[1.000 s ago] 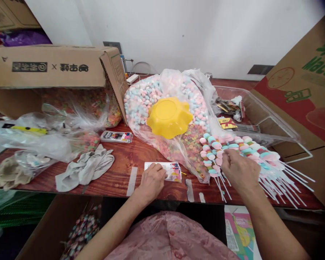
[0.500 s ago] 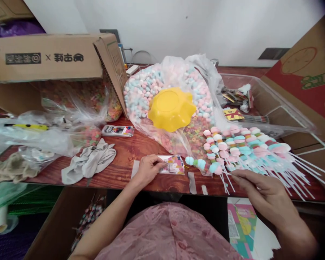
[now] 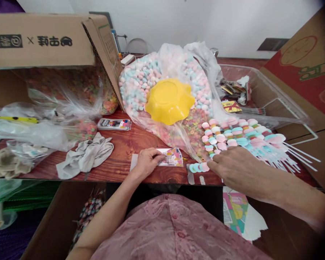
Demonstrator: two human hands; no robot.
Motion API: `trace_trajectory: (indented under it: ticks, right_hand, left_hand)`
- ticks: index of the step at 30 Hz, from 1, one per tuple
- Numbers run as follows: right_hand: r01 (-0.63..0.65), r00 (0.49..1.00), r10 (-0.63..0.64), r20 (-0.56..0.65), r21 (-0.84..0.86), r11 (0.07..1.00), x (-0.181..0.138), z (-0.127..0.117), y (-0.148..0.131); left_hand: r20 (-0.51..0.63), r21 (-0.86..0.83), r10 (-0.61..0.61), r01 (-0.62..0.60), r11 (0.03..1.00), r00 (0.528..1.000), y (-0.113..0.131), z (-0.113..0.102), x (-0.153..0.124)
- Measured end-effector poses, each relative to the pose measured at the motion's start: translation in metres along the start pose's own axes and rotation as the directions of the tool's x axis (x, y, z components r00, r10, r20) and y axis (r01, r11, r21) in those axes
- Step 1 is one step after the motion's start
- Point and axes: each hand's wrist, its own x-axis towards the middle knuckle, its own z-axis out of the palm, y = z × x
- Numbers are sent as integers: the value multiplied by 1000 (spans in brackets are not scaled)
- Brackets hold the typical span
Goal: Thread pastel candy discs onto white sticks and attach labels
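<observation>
Right hand (image 3: 230, 167): grip clamped on candy skewer (image 3: 197, 167), candies pointing to nine o'clock, near tabletop (image 3: 142, 140) front edge. Left hand (image 3: 147, 161) on printed packets (image 3: 174, 157); whether grip pinches, cannot tell. Skewer pile (image 3: 243, 136) at right hand's one o'clock.

The right grip (image 3: 230, 166) covers one end of a candy skewer (image 3: 199, 167); its thumb is hidden from me. The left grip (image 3: 146, 161) overlaps the printed packets (image 3: 173, 157); I cannot determine whether it pinches or only presses them. Their print is too small to read. My view's left edge cuts off the cardboard box (image 3: 43, 43). The right forearm (image 3: 295, 193) blurs toward the right edge.
</observation>
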Motion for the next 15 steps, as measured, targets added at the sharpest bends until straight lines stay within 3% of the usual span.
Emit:
trace_trajectory:
  ticks: [7,15]
  right_hand:
    - [28,1000,-28,9,-63,998,4,-4,-13]
    - [-118,993,119,24,-32,992,-11,4,-2]
  left_hand:
    - [14,29,42,-43,999,999,-2,0,-2]
    - [-4,7,48,-48,999,999,-3,1,-2]
